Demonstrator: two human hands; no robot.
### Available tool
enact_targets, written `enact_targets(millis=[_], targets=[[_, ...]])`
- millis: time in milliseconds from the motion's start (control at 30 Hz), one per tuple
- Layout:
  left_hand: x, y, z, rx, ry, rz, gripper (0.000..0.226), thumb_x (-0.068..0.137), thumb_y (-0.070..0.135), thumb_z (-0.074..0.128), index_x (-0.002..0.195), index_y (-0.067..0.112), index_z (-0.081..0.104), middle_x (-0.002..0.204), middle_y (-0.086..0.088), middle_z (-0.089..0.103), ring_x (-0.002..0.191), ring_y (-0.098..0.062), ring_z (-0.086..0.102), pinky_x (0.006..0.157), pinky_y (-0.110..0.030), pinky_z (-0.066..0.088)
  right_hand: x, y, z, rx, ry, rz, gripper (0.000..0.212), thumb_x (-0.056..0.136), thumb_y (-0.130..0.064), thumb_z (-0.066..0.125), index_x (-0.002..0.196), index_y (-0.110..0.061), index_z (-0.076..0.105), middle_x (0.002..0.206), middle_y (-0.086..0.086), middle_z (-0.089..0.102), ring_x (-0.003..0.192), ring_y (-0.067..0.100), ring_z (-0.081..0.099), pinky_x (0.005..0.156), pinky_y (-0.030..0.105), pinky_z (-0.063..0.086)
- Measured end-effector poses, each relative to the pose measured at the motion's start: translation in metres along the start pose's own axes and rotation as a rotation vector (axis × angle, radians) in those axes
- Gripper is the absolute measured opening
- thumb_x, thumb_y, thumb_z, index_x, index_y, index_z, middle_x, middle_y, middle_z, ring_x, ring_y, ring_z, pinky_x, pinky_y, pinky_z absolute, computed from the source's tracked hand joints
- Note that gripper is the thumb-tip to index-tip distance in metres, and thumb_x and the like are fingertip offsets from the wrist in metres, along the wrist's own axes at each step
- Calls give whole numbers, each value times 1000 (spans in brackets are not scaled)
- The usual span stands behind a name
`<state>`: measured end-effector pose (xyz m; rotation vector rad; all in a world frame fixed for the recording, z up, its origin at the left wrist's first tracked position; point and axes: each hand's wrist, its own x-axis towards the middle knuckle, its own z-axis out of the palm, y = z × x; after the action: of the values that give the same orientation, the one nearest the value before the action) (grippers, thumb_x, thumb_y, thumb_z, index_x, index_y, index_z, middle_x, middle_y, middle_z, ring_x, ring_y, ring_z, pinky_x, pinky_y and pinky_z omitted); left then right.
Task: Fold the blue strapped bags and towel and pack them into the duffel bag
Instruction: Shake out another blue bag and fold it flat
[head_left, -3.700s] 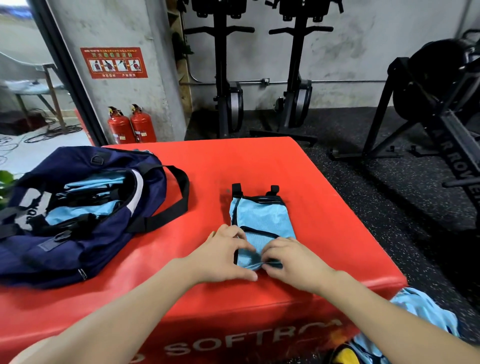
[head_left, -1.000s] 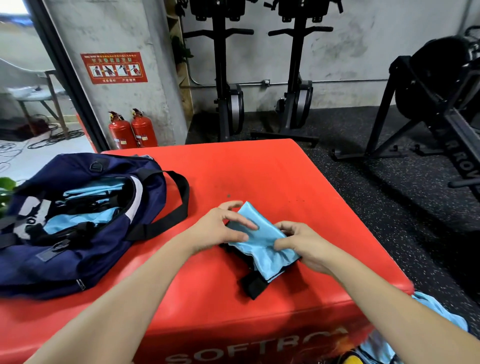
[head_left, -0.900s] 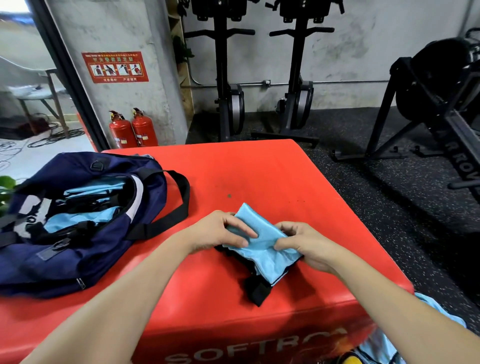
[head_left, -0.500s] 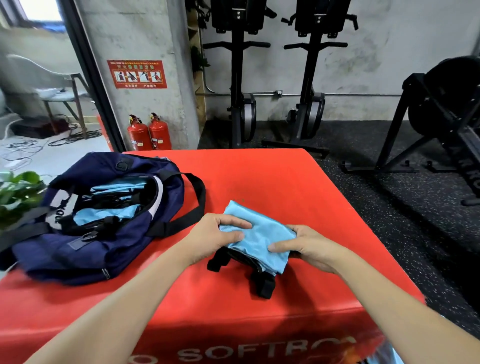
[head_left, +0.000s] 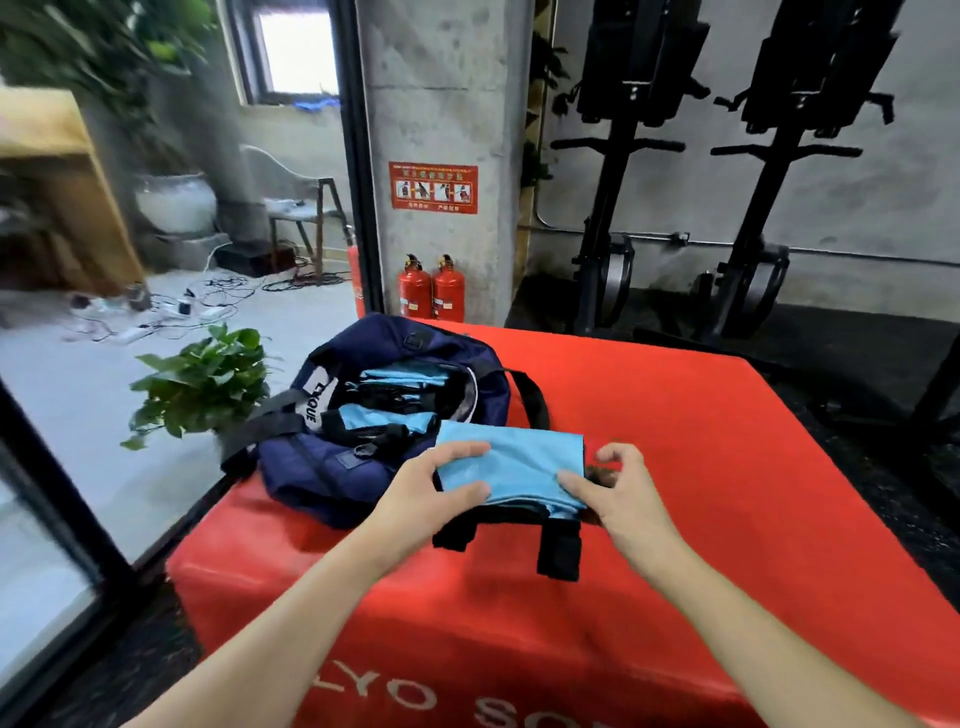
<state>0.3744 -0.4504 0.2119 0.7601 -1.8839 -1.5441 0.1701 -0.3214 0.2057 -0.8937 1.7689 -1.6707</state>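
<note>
You've lifted the folded light-blue fabric bag with black straps (head_left: 511, 470) off the red foam box (head_left: 675, 415) toward the open navy duffel bag (head_left: 322, 478); left hand (head_left: 426, 486) and right hand (head_left: 610, 493) pinch its ends – soft, light, floppy, so keep both ends held

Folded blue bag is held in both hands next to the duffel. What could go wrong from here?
1. The folded blue bag is only pinched at its ends by the left hand and right hand, so it may unfold.
2. Its black straps dangle below and could snag on the duffel bag rim or handle.
3. The duffel already holds blue items, so fit may be tight.
</note>
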Motion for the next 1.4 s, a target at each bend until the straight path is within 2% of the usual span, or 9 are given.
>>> enact_targets(millis=[100, 167, 333, 500, 667, 767, 867, 1100, 1400], targets=[[-8, -7, -31, -21, 60, 23, 43, 82, 20, 83, 117, 40, 70, 122, 10, 68, 111, -7, 65, 97, -24, 50, 3, -1, 37, -135, -26, -157, 34, 89, -2, 70, 83, -16, 40, 69, -8, 42, 59, 4, 36, 54, 21, 30], [-9, -9, -38, -31, 130, 39, 41, 80, 22, 84, 115, 39, 71, 121, 9, 70, 112, -7, 65, 97, -23, 50, 5, -2, 49, -172, -40, -208, 26, 92, 2, 63, 78, -15, 48, 67, -15, 49, 64, 4, 43, 59, 20, 33], [4, -17, -87, 67, 357, 64, 31, 74, 44, 79, 104, 43, 73, 112, 16, 73, 111, -5, 65, 105, -38, 48, 28, -16, 116, -210, -58, -196, 28, 94, -3, 57, 94, -27, 72, 89, -16, 71, 75, 1, 60, 69, 15, 45], [52, -5, -130, 201, 461, 89, 21, 84, 34, 77, 105, 36, 73, 109, 17, 70, 105, -3, 62, 100, -28, 46, 76, -44, 165, -204, -64, -137, 26, 86, -22, 75, 111, -26, 68, 102, -15, 65, 91, 10, 65, 85, 27, 53], [120, -3, -159, 426, 386, 15, 26, 88, 34, 71, 113, 28, 70, 103, 5, 69, 86, -9, 60, 78, -17, 40, 134, -36, 193, -242, -88, -83, 39, 80, -38, 78, 116, -33, 65, 122, -7, 63, 105, 14, 65, 93, 35, 55], [140, -21, -168, 544, 303, -54, 31, 91, 32, 70, 120, 21, 68, 107, -4, 68, 96, -14, 55, 85, -20, 36, 156, -15, 206, -263, -82, -5, 36, 76, -37, 80, 109, -32, 68, 123, -2, 65, 110, 18, 64, 102, 41, 50], [145, -49, -179, 635, 191, -153, 34, 89, 33, 74, 119, 19, 68, 119, -11, 66, 104, -21, 58, 86, -21, 38, 163, 10, 215, -374, -106, 83, 28, 72, -39, 82, 97, -34, 70, 114, 2, 71, 100, 20, 66, 94, 35, 52], [146, -73, -187, 769, 134, -196, 33, 87, 31, 75, 117, 19, 70, 126, -6, 65, 118, -21, 58, 103, -28, 42, 163, 34, 230, -609, -220, 68, 36, 86, -34, 77, 117, -16, 71, 121, 9, 63, 105, 23, 62, 80, 25, 39], [130, -52, -168, 939, 227, -199, 39, 92, 38, 65, 129, 26, 63, 140, -8, 49, 132, -31, 40, 110, -41, 37, 142, 20, 224, -706, -223, 40, 42, 93, -39, 65, 130, -19, 64, 137, 15, 41, 117, 32, 55, 106, 31, 40]])
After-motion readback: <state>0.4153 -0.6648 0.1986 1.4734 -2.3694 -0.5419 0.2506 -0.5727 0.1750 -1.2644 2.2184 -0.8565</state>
